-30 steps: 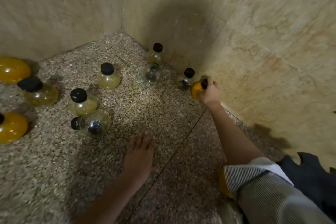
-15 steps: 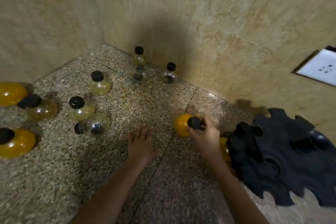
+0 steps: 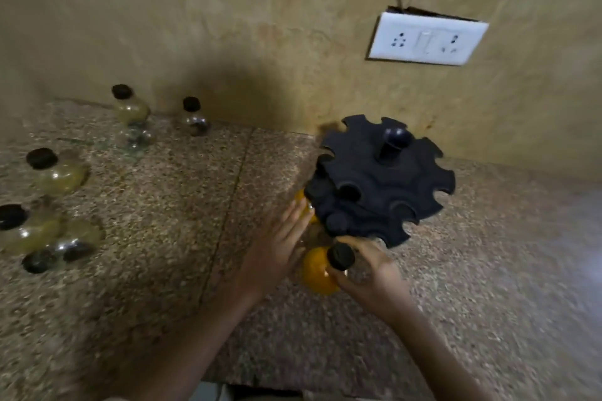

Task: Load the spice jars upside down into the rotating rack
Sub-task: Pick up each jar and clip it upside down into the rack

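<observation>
right hand (image 3: 368,273): closed round the neck of the orange jar (image 3: 317,268), fingers just under its black cap (image 3: 340,256). It's right in front of the rack (image 3: 379,182), at its near edge.

orange jar: cap still up and leaning toward the rack, so not flipped yet.

left hand (image 3: 277,247): open, fingers straight, holding nothing. It sits just left of the rack, fingertips against another orange jar (image 3: 301,202) tucked under the rack's left rim. Can't tell if that one's properly seated.

rack: black, notched slots all round, knob (image 3: 395,138) on top, standing on the speckled counter (image 3: 488,270) near the wall.

step, my guess: bringing a jar up to load it.

next move: flip the jar cap-down and slide the neck into a free notch on the near edge. Probably wants the left hand steadying the rack so it doesn't spin away.

spare jars (image 3: 55,172): a bunch more, well left of the rack, some upright, some on their sides, back to the wall.

socket plate (image 3: 426,41): on the wall above the rack.
</observation>
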